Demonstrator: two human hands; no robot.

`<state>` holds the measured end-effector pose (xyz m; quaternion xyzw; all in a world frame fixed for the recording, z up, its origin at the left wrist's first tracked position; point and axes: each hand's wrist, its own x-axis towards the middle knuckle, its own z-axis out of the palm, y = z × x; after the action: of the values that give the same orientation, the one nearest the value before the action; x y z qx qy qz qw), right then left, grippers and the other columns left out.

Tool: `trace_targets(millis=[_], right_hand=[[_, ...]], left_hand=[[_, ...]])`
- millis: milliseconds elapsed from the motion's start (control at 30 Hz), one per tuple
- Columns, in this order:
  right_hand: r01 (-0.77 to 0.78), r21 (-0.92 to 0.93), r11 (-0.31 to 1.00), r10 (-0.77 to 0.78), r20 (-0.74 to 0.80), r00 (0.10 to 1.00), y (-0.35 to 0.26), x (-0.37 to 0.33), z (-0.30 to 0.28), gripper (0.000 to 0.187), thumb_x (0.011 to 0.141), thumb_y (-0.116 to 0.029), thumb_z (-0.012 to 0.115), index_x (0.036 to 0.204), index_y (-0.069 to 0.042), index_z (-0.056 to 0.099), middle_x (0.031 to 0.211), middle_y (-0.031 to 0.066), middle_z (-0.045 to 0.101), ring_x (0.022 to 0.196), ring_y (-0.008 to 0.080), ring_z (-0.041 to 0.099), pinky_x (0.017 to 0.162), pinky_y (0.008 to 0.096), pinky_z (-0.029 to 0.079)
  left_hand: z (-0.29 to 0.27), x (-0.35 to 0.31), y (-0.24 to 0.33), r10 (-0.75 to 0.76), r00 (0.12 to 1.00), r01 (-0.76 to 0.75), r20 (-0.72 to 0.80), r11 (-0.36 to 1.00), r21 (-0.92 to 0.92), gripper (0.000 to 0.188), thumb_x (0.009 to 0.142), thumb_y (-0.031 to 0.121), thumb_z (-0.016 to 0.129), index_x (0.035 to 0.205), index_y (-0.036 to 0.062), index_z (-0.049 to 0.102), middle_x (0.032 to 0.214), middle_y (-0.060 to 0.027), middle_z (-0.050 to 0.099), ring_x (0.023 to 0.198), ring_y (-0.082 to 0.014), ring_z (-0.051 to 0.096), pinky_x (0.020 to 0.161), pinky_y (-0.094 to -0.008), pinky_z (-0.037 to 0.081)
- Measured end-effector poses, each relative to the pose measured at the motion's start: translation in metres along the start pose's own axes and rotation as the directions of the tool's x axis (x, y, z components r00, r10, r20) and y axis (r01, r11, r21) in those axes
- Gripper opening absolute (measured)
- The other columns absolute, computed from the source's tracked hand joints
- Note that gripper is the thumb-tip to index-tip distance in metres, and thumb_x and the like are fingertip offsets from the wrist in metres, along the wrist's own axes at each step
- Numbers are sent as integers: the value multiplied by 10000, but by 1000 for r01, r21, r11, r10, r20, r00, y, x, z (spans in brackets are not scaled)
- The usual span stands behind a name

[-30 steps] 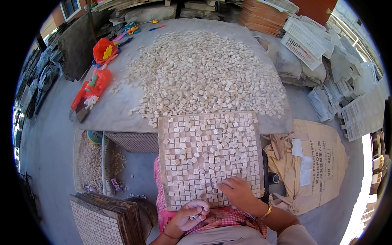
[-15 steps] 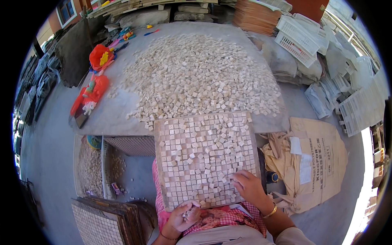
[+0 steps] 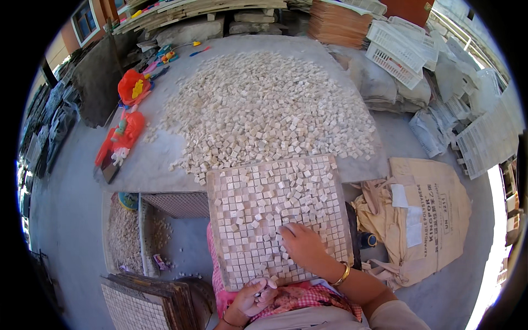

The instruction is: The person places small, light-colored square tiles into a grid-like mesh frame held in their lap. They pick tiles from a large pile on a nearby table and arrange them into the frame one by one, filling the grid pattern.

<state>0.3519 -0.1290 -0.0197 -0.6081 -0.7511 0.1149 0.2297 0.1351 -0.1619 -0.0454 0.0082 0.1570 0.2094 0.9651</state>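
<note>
A square gridded tray (image 3: 215, 247) rests on my lap and leans against the table's front edge. Small pale stone tiles (image 3: 236, 198) fill many of its cells, while others lie loose on top, thickest at the upper right. My right hand (image 3: 302, 246) is over the tray's middle, its bent fingertips closed around a stone tile. At the tray's lower left corner, my left hand (image 3: 254, 298) is closed, palm up. Something pale shows between its fingers, too hidden to make out.
A large heap of stone tiles (image 3: 269, 104) covers the table (image 3: 170, 93). Red toys (image 3: 131, 132) lie along its left edge. Gridded boards (image 3: 135, 308) stand stacked at lower left, below a bin of chips (image 3: 124, 234). A tan sack (image 3: 440, 220) and white crates (image 3: 396, 52) are at right.
My right hand has moved left across the tray, from its right side to the middle. The left hand stays closed near the lower left corner. The view has shifted slightly.
</note>
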Motion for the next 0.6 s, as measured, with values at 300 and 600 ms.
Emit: trace_targets(millis=[300,600], right_hand=[[-25,182,983,32,-34,999,5,-13,-12,215,775,-108,622,981,-54,593,942,101,605,827,279,598,712,351,496],[-75,104,992,78,-26,997,16,-4,-13,200,736,-77,653,927,-39,606,879,103,586,792,286,583,669,358,486]], left_hand=[[-4,1,3,1,1000,0,17,1000,-25,239,909,183,524,1006,-26,588,675,-25,468,537,-84,398,433,-197,317],[-4,8,5,-47,999,48,-7,998,38,238,863,104,588,1046,-47,568,857,-85,544,676,-99,469,537,-178,374]])
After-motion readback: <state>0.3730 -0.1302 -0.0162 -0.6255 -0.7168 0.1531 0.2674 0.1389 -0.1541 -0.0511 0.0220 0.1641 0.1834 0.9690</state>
